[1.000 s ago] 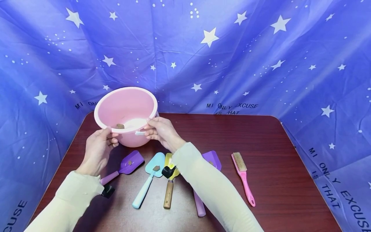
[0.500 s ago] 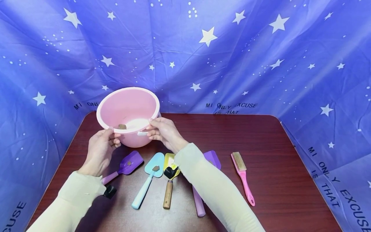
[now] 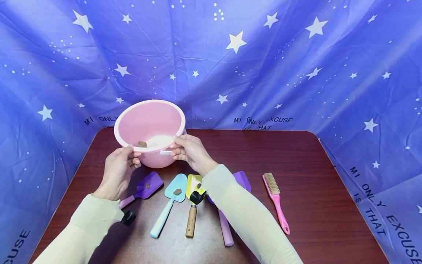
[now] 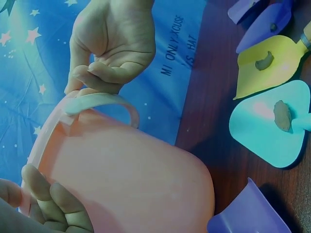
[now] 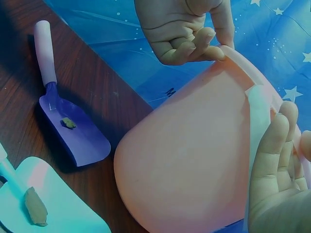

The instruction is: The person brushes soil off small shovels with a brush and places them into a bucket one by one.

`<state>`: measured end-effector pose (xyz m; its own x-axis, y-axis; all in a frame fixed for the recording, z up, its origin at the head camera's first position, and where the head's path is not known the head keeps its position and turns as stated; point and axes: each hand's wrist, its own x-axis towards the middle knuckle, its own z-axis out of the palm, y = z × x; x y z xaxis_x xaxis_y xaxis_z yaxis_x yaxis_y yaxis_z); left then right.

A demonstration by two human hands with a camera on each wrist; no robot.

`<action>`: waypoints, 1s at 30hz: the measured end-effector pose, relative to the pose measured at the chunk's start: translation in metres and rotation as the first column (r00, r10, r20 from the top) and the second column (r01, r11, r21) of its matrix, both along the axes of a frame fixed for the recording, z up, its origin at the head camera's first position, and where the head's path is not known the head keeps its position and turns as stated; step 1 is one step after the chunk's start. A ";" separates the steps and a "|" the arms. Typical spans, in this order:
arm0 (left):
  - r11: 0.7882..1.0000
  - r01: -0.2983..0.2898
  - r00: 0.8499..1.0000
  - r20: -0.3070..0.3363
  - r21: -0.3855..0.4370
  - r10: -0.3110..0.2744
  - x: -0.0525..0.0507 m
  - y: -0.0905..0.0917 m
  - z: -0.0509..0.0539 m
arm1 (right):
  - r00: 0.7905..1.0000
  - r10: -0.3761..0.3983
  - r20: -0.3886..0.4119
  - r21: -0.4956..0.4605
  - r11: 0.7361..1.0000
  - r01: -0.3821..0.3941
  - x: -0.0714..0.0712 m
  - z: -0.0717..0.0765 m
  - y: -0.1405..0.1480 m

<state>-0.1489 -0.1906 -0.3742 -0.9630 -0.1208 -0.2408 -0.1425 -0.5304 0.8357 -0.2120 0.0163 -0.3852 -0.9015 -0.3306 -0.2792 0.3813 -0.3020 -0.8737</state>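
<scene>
Both hands hold a pink bucket (image 3: 150, 123) by its rim near the back left of the table. My left hand (image 3: 117, 168) pinches the near left part of the rim between thumb and fingers. On the near right of the rim, my right hand (image 3: 195, 152) pinches the edge beside the bucket's white handle (image 3: 166, 152). A brown lump (image 3: 142, 144) lies inside the bucket. In the left wrist view, the bucket's pink side (image 4: 131, 165) fills the middle. Whether its base touches the table is unclear.
In front lie a purple shovel (image 3: 150, 185), a light blue shovel (image 3: 177, 181), a yellow shovel (image 3: 192, 183) and another purple shovel (image 3: 243, 179), partly behind the right sleeve. Small brown lumps rest on them. A pink brush (image 3: 277, 205) lies at right on the dark table (image 3: 310, 183).
The bucket has shifted slightly to the right, with both hands still gripping its rim and moving along. The shovels and the brush stay where they were.
</scene>
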 end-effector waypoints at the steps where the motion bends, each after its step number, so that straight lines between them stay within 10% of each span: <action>1: 1.000 0.001 1.000 0.001 -0.001 -0.001 0.000 0.000 0.000 | 1.000 0.002 -0.001 0.001 1.000 -0.002 0.000 0.000 0.001; 30: 1.000 0.004 1.000 0.022 -0.023 -0.003 0.000 0.019 0.000 | 1.000 -0.021 -0.004 -0.009 1.000 0.021 0.006 0.000 0.021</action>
